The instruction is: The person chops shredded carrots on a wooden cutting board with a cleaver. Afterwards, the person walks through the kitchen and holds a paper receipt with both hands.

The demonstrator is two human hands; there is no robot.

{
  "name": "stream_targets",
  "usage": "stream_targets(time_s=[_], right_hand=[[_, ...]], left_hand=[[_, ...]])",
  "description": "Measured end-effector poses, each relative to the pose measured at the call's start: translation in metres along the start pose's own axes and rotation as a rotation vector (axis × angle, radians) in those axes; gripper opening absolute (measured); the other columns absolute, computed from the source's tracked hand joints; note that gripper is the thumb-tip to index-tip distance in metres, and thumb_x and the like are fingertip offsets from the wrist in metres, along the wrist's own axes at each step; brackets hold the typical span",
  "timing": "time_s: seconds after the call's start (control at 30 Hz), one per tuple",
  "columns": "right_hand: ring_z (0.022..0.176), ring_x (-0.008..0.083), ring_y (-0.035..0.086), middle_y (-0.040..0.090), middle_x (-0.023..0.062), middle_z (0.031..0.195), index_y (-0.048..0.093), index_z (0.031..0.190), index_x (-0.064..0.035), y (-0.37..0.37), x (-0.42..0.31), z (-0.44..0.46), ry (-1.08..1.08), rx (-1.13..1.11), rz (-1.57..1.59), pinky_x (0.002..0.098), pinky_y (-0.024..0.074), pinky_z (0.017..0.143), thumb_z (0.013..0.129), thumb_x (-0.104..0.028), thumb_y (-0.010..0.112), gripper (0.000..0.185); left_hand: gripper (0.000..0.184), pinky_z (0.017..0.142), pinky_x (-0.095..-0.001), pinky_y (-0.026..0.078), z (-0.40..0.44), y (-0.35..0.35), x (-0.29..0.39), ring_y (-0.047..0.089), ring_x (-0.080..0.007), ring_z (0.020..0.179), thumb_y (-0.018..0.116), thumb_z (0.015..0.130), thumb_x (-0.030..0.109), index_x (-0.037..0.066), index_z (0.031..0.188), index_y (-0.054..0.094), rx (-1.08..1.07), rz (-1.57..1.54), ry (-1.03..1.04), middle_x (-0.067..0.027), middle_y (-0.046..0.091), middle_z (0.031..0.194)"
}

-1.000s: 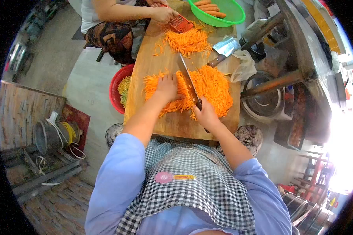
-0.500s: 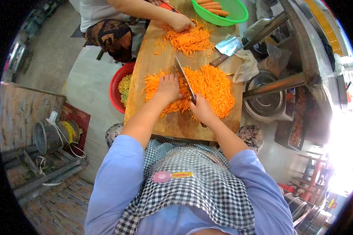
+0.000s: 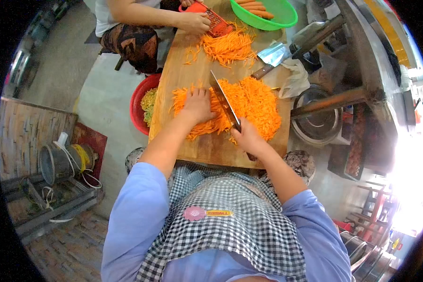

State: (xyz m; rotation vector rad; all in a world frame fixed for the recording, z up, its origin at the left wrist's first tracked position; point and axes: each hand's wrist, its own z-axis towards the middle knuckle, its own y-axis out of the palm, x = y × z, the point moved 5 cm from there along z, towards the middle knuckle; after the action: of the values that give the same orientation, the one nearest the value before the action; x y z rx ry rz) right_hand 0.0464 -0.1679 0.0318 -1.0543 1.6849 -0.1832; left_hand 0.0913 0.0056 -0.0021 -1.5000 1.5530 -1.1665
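My right hand (image 3: 249, 138) is closed round the brown handle of a kitchen knife (image 3: 226, 101). The knife's blade points away from me and stands among shredded carrots (image 3: 259, 110) on a wooden board (image 3: 211, 152). Left of the blade, my left hand (image 3: 199, 107) lies on the shreds with its fingers stretched forward and slightly apart. The blade's lower edge is buried in the carrot. Chopped pieces heap to the right of the knife, while longer strands lie under and around my left hand.
Across the board, another person's hand (image 3: 196, 22) holds a red grater (image 3: 216, 23) over more carrot shreds (image 3: 228, 49). A green basin (image 3: 282, 22) contains whole carrots. A cleaver (image 3: 273, 55) lies at the right edge by a plastic bag (image 3: 293, 80). A red basket (image 3: 137, 101) stands left.
The knife and my right hand have shifted slightly right and towards me. My left hand has moved a little left. The other person's hand has left the shreds, and the grater now rests over them.
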Motion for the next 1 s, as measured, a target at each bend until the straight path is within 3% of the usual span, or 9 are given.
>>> stream_targets(time_s=[0.13, 0.23, 0.33, 0.53, 0.63, 0.83, 0.93, 1.0], right_hand=[[0.074, 0.0411, 0.057, 0.055, 0.0246, 0.074, 0.048, 0.088, 0.0021, 0.007, 0.0, 0.027, -0.026, 0.015, -0.099, 0.0462, 0.044, 0.064, 0.081, -0.013, 0.058, 0.02], [0.061, 0.0239, 0.053, 0.049, 0.0127, 0.067, 0.048, 0.093, 0.001, 0.025, 0.005, 0.036, -0.142, 0.158, -0.202, 0.039, 0.0429, 0.057, 0.087, -0.014, 0.055, 0.017], [0.074, 0.0409, 0.057, 0.056, 0.0249, 0.075, 0.049, 0.091, 0.0034, 0.017, 0.006, 0.023, 0.012, 0.108, 0.04, 0.0454, 0.0444, 0.064, 0.08, -0.011, 0.059, 0.02], [0.074, 0.0401, 0.057, 0.054, 0.0241, 0.074, 0.047, 0.088, 0.0024, 0.003, -0.011, -0.009, -0.062, 0.107, -0.015, 0.0444, 0.0437, 0.065, 0.081, -0.011, 0.058, 0.019], [0.074, 0.0406, 0.057, 0.055, 0.0245, 0.075, 0.047, 0.088, 0.0024, 0.005, -0.009, -0.007, -0.088, 0.043, -0.08, 0.045, 0.0443, 0.065, 0.081, -0.012, 0.058, 0.019], [0.072, 0.0429, 0.057, 0.056, 0.0251, 0.075, 0.048, 0.086, 0.0027, 0.008, -0.011, 0.017, -0.047, -0.016, -0.079, 0.0461, 0.0447, 0.064, 0.081, -0.013, 0.058, 0.02], [0.072, 0.0409, 0.057, 0.056, 0.0242, 0.075, 0.048, 0.087, 0.002, 0.029, 0.001, 0.039, -0.1, 0.11, -0.141, 0.0453, 0.0443, 0.064, 0.081, -0.012, 0.057, 0.018], [0.065, 0.0317, 0.054, 0.052, 0.0182, 0.072, 0.047, 0.09, 0.0021, 0.029, 0.002, 0.036, -0.049, 0.077, -0.128, 0.0421, 0.0439, 0.06, 0.084, -0.011, 0.057, 0.018]], left_hand=[[0.088, 0.106, -0.046, 0.025, 0.001, 0.001, 0.002, 0.028, -0.0338, 0.131, 0.064, 0.077, 0.05, -0.007, 0.135, 0.03, -0.019, -0.018, 0.001, -0.0205, 0.036, 0.137], [0.092, 0.106, -0.0456, 0.025, -0.002, 0.0, 0.001, 0.029, -0.0334, 0.131, 0.065, 0.075, 0.052, -0.007, 0.136, 0.029, 0.003, 0.012, -0.015, -0.0211, 0.035, 0.138], [0.097, 0.107, -0.0437, 0.025, -0.006, -0.005, 0.001, 0.029, -0.034, 0.13, 0.066, 0.073, 0.054, -0.008, 0.137, 0.028, 0.042, -0.011, 0.022, -0.0222, 0.034, 0.138], [0.097, 0.108, -0.0404, 0.025, -0.006, 0.003, -0.008, 0.031, -0.0354, 0.129, 0.065, 0.073, 0.055, -0.008, 0.136, 0.028, 0.083, -0.077, 0.023, -0.0237, 0.035, 0.137], [0.093, 0.105, -0.039, 0.027, -0.004, 0.006, -0.006, 0.036, -0.0314, 0.124, 0.062, 0.074, 0.057, -0.008, 0.134, 0.033, 0.059, 0.017, 0.021, -0.0196, 0.042, 0.13], [0.091, 0.106, -0.0404, 0.027, -0.007, 0.006, -0.005, 0.034, -0.0345, 0.126, 0.064, 0.074, 0.053, -0.007, 0.134, 0.032, 0.106, -0.033, 0.024, -0.0219, 0.039, 0.134], [0.093, 0.108, -0.0404, 0.024, -0.008, 0.002, -0.004, 0.031, -0.0351, 0.128, 0.064, 0.074, 0.053, -0.007, 0.136, 0.029, -0.017, -0.029, -0.001, -0.0223, 0.037, 0.135], [0.095, 0.109, -0.0406, 0.023, -0.008, 0.006, -0.006, 0.029, -0.0355, 0.13, 0.064, 0.074, 0.054, -0.007, 0.137, 0.027, 0.057, -0.04, -0.006, -0.0229, 0.036, 0.137]])
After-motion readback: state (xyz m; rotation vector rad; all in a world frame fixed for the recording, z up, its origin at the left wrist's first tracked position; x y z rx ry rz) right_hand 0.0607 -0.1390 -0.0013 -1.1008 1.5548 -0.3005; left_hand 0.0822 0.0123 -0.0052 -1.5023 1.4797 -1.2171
